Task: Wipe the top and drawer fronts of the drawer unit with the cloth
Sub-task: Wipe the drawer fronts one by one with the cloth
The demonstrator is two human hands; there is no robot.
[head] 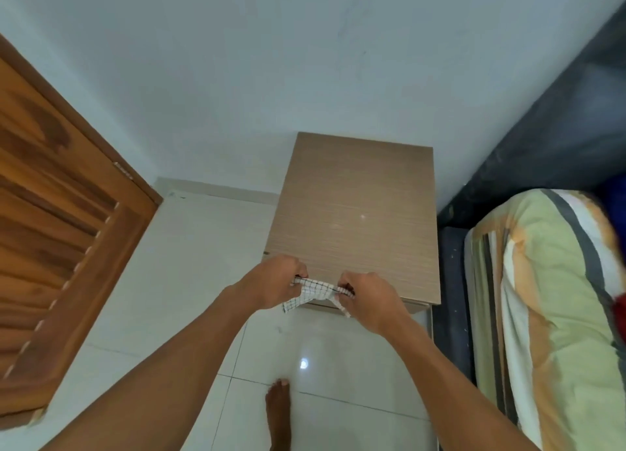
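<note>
A light wood-grain drawer unit (355,206) stands against the white wall; I see its bare top from above, and its drawer fronts are hidden below the front edge. A small white cloth (313,291) with a dark grid pattern hangs stretched between both hands, just above the unit's near edge. My left hand (276,286) grips the cloth's left end in a fist. My right hand (367,298) grips its right end the same way. Two loose corners of the cloth dangle below the hands.
A brown wooden door (57,234) fills the left side. A bed with a green, orange and grey striped cover (548,315) on a dark frame lies close to the unit's right. White glossy floor tiles (189,281) lie in front, with my bare foot (278,413) on them.
</note>
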